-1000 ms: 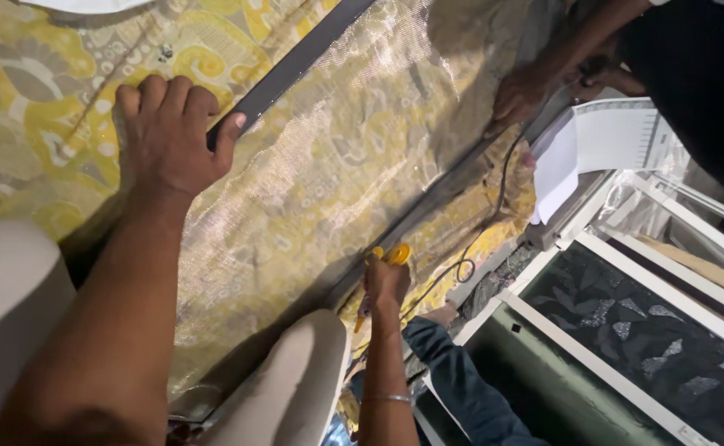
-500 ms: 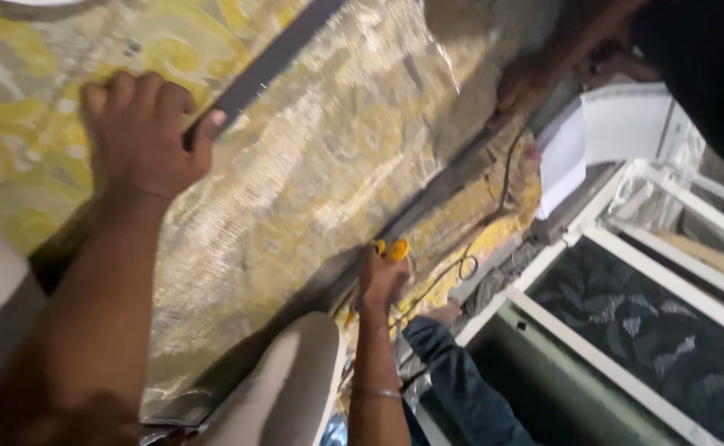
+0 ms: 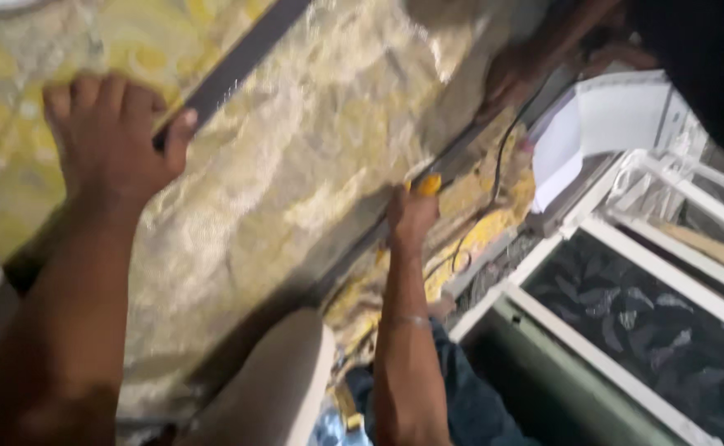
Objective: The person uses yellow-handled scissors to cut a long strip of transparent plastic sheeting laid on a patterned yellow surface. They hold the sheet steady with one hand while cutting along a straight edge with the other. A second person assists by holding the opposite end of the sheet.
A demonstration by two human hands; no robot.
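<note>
Under the left hand (image 3: 110,136) fingers, one dark flat bar (image 3: 234,62) is pinned against the yellow patterned cloth (image 3: 296,165), as a second ago. Beyond, one yellow-handled tool (image 3: 428,183) is gripped in the right hand (image 3: 412,216), slightly advanced along the cloth edge. One co-worker's hand (image 3: 511,78) rests farther off.

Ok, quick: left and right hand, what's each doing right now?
Left hand: closed on the dark strip, pressing it onto the fabric.
Right hand: closed on a yellow tool.
</note>
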